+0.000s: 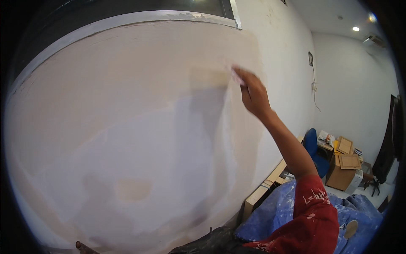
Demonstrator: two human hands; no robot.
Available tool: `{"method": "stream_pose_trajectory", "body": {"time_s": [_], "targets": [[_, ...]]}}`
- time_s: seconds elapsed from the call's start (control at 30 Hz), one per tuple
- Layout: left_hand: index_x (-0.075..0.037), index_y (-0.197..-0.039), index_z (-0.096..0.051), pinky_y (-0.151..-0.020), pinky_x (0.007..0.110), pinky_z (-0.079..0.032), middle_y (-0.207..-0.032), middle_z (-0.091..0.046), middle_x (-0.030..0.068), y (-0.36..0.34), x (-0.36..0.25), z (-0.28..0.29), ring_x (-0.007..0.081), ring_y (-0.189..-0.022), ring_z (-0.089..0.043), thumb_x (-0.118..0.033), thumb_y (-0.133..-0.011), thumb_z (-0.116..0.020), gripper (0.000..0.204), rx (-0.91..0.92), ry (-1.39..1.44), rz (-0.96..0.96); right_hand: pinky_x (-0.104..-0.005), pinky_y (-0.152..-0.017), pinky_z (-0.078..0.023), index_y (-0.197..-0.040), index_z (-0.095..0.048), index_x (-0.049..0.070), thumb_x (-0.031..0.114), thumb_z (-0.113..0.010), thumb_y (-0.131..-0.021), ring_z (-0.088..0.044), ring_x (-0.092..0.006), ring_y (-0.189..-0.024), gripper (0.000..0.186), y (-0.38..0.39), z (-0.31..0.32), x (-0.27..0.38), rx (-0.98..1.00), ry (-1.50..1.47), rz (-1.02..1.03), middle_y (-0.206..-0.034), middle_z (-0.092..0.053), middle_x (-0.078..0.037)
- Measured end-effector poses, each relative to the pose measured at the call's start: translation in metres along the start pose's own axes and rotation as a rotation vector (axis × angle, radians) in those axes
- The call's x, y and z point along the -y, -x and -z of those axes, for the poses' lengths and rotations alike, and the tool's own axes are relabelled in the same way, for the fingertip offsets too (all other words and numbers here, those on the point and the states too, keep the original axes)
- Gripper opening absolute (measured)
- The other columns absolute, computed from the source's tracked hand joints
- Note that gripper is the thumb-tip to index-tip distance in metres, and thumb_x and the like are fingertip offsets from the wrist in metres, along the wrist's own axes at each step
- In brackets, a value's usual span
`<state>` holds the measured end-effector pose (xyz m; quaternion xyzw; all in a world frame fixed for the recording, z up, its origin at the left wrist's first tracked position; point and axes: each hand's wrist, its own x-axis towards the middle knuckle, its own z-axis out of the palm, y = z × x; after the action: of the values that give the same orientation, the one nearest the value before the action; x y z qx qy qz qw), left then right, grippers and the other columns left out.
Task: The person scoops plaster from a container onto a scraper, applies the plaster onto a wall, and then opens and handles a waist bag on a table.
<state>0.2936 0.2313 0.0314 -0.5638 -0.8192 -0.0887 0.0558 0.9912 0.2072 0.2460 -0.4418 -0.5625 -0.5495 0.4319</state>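
My right hand (253, 91) is raised to the wall below the window, its arm stretched out in a red sleeve. Its fingers are closed around a small pale pinkish-white piece (237, 77), which is pressed to or close against the wall; motion smears it, so its kind does not show. The wall (139, 139) carries a broad smooth white patch with beige, dusty-looking areas around it, and the arm's shadow falls across it. My left hand is not in view.
A metal-framed window (139, 19) runs above. Blue plastic sheeting (266, 216) covers things at the lower right, beside a wooden edge (258, 194). Farther back are a blue chair (311, 144) and cardboard boxes (340, 171). A brown rod end (80, 246) pokes up at lower left.
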Motion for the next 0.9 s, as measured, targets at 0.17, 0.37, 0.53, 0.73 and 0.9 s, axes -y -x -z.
{"method": "stream_pose_trajectory", "body": {"time_s": [0.17,0.37,0.53,0.73,0.9], "targets": [[-0.008,-0.128,-0.058,-0.086,0.051,-0.049,-0.113,-0.065,0.0235,-0.013,0.001,-0.007,0.0434,-0.103,-0.062,-0.066,-0.083,-0.053,0.074,0.006,0.012,-0.025,-0.0454,-0.108,-0.037,-0.142,-0.042,0.009,-0.009,-0.044,-0.083,-0.042,-0.0399,-0.13,0.062,-0.046,-0.06,-0.054,-0.004,0.14,-0.028,-0.139,-0.048,-0.021],[-0.007,-0.127,-0.059,-0.088,0.05,-0.049,-0.113,-0.064,0.0243,-0.006,0.011,-0.011,0.043,-0.104,-0.062,-0.065,-0.084,-0.052,0.072,0.023,-0.053,0.013,-0.0437,-0.113,-0.031,-0.139,-0.045,0.005,-0.011,-0.047,-0.079,-0.04,-0.0382,-0.133,0.062,0.082,-0.077,0.04,0.293,-0.005,-0.11,-0.141,-0.046,-0.019],[-0.007,-0.126,-0.06,-0.087,0.049,-0.049,-0.114,-0.064,0.0242,-0.003,0.008,-0.004,0.0437,-0.104,-0.061,-0.06,-0.084,-0.057,0.068,0.017,0.014,0.019,-0.0426,-0.104,-0.042,-0.132,-0.052,0.008,0.0,-0.046,-0.089,-0.054,-0.0313,-0.122,0.044,0.061,-0.024,0.032,0.143,0.074,-0.152,-0.128,-0.059,-0.016],[-0.007,-0.121,-0.062,-0.084,0.05,-0.05,-0.109,-0.066,0.0237,-0.003,0.001,0.0,0.0437,-0.099,-0.063,-0.059,-0.084,-0.057,0.064,-0.041,0.071,-0.04,-0.0509,-0.077,-0.05,-0.131,-0.054,0.009,0.019,-0.045,-0.09,-0.065,-0.0417,-0.082,0.043,-0.047,-0.003,-0.133,-0.071,0.268,-0.623,-0.088,-0.068,-0.022],[-0.005,-0.114,-0.063,-0.08,0.051,-0.05,-0.102,-0.067,0.0234,-0.01,0.005,-0.007,0.0433,-0.093,-0.064,-0.058,-0.086,-0.056,0.06,-0.047,-0.026,-0.039,-0.05,-0.086,-0.049,-0.131,-0.053,0.01,0.024,-0.045,-0.086,-0.065,-0.0424,-0.094,0.048,-0.071,-0.044,-0.124,-0.096,0.196,-0.659,-0.1,-0.068,-0.025]]}}
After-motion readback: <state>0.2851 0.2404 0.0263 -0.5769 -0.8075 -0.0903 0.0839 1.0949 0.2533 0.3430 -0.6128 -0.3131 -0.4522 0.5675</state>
